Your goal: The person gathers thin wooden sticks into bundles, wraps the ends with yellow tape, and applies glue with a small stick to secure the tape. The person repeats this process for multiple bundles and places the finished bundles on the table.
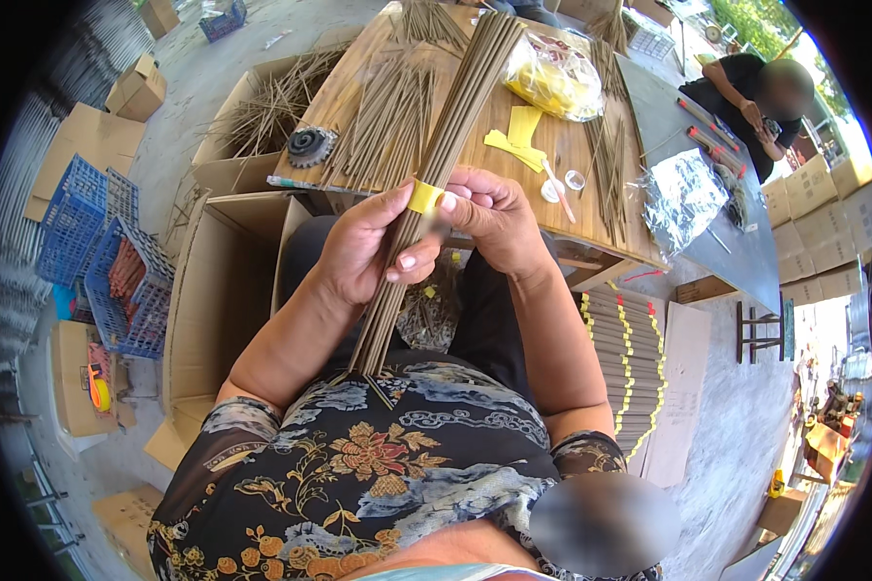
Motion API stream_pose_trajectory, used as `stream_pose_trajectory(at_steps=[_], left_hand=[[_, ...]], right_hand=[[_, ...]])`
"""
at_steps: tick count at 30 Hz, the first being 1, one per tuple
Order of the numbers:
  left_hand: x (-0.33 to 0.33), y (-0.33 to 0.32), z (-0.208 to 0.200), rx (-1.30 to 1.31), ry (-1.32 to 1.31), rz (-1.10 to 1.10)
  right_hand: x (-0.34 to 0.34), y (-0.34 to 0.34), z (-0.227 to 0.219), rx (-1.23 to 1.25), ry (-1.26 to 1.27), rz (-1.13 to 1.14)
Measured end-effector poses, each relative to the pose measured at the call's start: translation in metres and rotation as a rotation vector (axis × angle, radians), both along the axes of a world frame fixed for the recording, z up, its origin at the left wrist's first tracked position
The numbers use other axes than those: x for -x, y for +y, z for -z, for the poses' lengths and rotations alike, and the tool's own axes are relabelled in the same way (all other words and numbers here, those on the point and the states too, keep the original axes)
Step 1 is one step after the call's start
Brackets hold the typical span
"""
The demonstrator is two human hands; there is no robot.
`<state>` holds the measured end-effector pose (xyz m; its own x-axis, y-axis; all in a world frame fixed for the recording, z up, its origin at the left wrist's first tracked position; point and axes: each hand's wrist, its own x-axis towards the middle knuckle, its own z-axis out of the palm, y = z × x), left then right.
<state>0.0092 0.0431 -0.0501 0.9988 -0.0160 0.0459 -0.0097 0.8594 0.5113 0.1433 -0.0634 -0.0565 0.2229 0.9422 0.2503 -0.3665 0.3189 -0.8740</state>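
My left hand (363, 237) is wrapped round a bundle of thin brown sticks (467, 92), which look like incense sticks. The bundle slants from my lap up over the table edge, and a few sticks poke out lower at its bottom end. Around its middle lies a yellow paper band (423, 198), with my left thumb against its left side. The fingers of my right hand (494, 218) are closed, thumb and forefinger pinching at the band's right edge. On the table beyond are loose yellow paper strips (518, 136) and a small white round lid (552, 190) with a stick-like tool across it.
Loose sticks (383, 111) cover much of the wooden table (484, 194), beside a dark gear-like wheel (310, 147) and a bag of yellow strips (552, 82). An open carton (228, 281) stands left; banded bundles (622, 358) lie right. A co-worker (746, 107) sits beyond the grey table.
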Motion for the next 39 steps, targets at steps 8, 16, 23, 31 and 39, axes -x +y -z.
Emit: stream_pose_trajectory(at_steps=[8, 16, 23, 31, 39], left_hand=[[-0.011, 0.008, -0.006, -0.288, -0.072, -0.381], [-0.016, -0.009, -0.019, -0.399, -0.016, -0.467], [0.009, 0.032, -0.037, -0.726, -0.119, -0.79], [-0.005, 0.037, -0.069, -0.286, -0.253, -0.723], [-0.006, 0.041, -0.063, -0.301, -0.202, -0.482]], right_hand=[[-0.005, 0.006, -0.014, -0.115, -0.023, 0.197], [0.012, 0.018, -0.04, 0.012, -0.304, 0.315], [0.015, 0.003, -0.051, 0.07, -0.465, 0.166], [0.036, 0.011, -0.03, 0.199, -0.348, -0.107], [0.055, 0.02, -0.031, 0.403, -0.22, -0.113]])
